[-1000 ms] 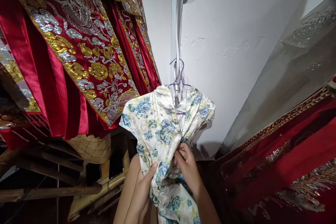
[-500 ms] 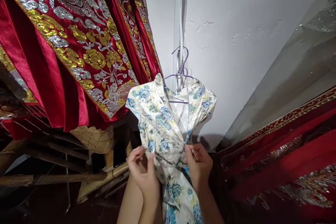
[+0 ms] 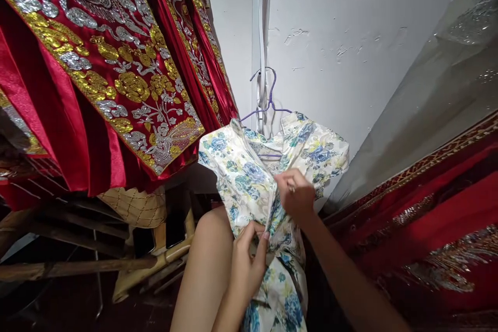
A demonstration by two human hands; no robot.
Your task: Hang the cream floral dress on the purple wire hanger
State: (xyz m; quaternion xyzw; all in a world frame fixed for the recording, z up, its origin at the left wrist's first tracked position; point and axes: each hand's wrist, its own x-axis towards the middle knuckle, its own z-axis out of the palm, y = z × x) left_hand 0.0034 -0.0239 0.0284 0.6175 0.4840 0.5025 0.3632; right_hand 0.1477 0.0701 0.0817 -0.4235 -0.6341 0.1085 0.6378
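Note:
A white short-sleeved dress [image 3: 249, 171] with blue and yellow flowers hangs from a purple hanger [image 3: 271, 94], its neck falling in an open V. Lower down on its front, my left hand [image 3: 249, 254] pinches the fabric edge between thumb and fingers. Above and to the right of it, my right hand [image 3: 299, 196] is closed at the bottom of the V, gripping the front edge. Whether a small zip pull sits in those fingers is hidden. Between the two hands the edge runs as a taut, nearly straight line.
Red costumes with gold and silver sequins [image 3: 134, 88] hang at left. Beneath them stand bamboo poles [image 3: 155, 264]. My bare knee [image 3: 213, 238] rises beside the dress. A white wall [image 3: 322, 62] is behind; red beaded cloth [image 3: 439, 218] and clear plastic sheeting [image 3: 420, 93] are at right.
My right hand has moved up along the dress front, and the V's lowest point is now higher. My left hand has moved right, from the dress's side to its front edge.

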